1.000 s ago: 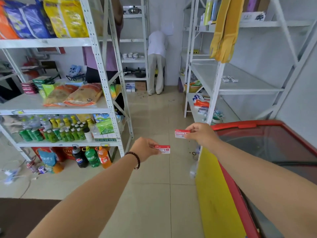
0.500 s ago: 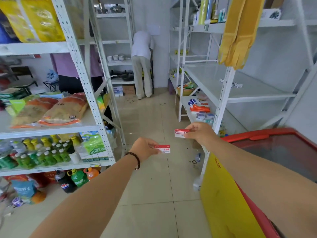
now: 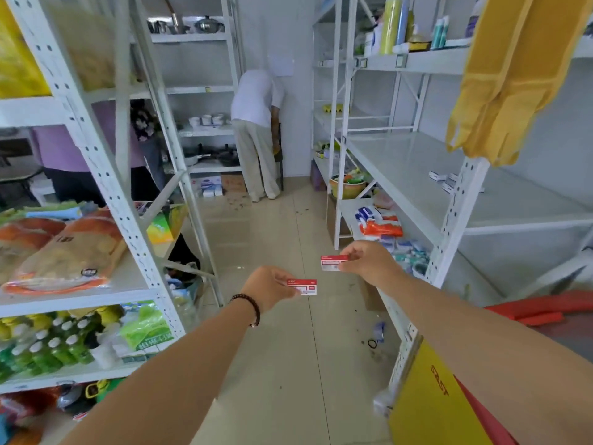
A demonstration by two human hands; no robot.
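I hold both arms out over the aisle floor of a small shop. My left hand [image 3: 271,289], with a dark bead bracelet on the wrist, pinches a small red-and-white card [image 3: 303,286] by its left end. A second red-and-white card [image 3: 332,262] of the same kind is pinched by my right hand [image 3: 369,263], slightly higher and to the right. The two cards are apart, not touching.
White metal shelving [image 3: 106,175] on the left carries snack bags and green bottles. The right shelving [image 3: 449,220] holds small boxes, packets and a hanging yellow cloth [image 3: 500,75]. A red-rimmed freezer [image 3: 542,311] is at the right. A person in white [image 3: 256,133] stands at the aisle's end.
The view has advanced down the aisle and turned right; the left shelves and the freezer slid toward the frame edges. Both hands keep their cards in the same pose.
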